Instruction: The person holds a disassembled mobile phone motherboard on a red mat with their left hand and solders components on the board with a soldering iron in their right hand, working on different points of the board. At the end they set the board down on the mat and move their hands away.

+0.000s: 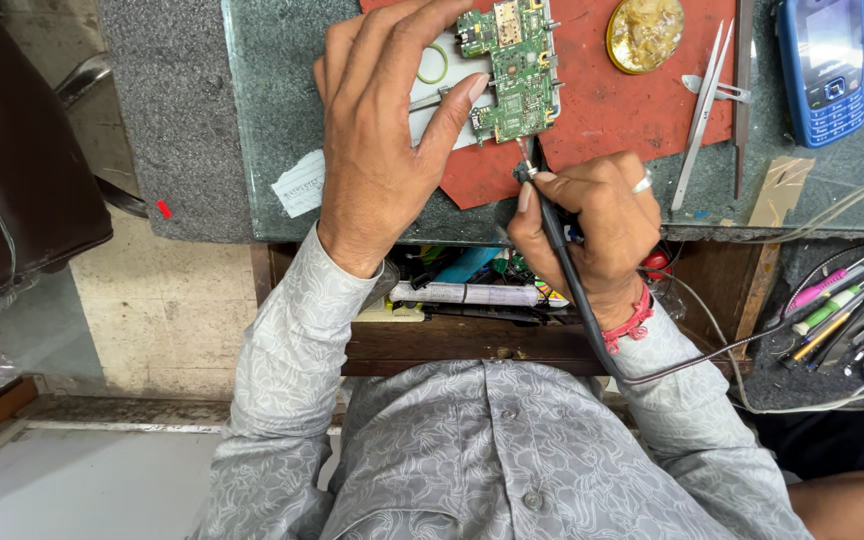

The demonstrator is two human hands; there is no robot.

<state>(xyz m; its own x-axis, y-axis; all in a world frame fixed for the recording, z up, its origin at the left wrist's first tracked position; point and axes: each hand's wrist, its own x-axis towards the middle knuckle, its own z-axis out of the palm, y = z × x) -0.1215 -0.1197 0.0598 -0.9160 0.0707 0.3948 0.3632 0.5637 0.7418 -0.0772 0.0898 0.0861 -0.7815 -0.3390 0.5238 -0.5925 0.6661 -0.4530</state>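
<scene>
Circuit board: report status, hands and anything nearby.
Left hand pins circuit board on red mat. Right hand grips soldering iron, tip at board's edge. Tweezers alongside.

The circuit board (pixel 512 68) was green laminate with small shiny metal parts. It lay on a matt red mat (pixel 622 110) over a speckled, polished stone benchtop (pixel 272 120). The tweezers (pixel 702 110) were bright bare metal, the mobile phone (pixel 822 65) glossy blue plastic. The soldering iron (pixel 552 225) had a black, matt handle.
</scene>
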